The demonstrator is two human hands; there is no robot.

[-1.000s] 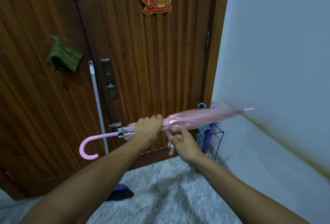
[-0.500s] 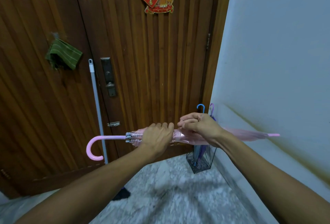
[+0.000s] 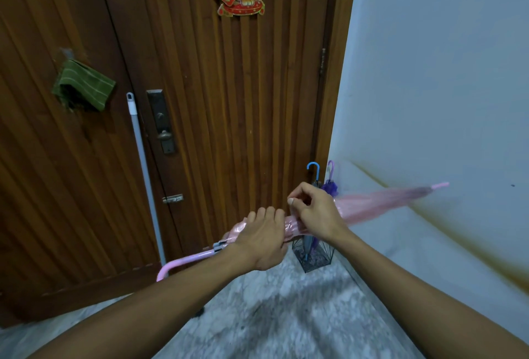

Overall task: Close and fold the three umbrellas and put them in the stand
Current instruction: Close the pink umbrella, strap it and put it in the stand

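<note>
A closed pink umbrella (image 3: 380,204) lies nearly level in front of me, hook handle at the lower left, tip up to the right by the wall. My left hand (image 3: 262,240) is wrapped around its folded canopy near the handle end. My right hand (image 3: 313,212) rests on the canopy just to the right, thumb and forefinger pinched together above it; what they pinch is too small to tell. Behind my hands a black wire stand (image 3: 315,257) sits in the corner and holds a blue-handled umbrella (image 3: 314,169) and a purple umbrella (image 3: 330,184).
A wooden door (image 3: 229,101) fills the back, with a lock plate (image 3: 160,121) and a green cloth (image 3: 83,86) hanging on it. A grey broom pole (image 3: 143,172) leans against it. A white wall (image 3: 443,86) stands on the right. The floor is speckled grey stone.
The pink umbrella's tip has swung up to the right and its handle has dropped lower left. My right hand came over the top of the canopy and now pinches above it.
</note>
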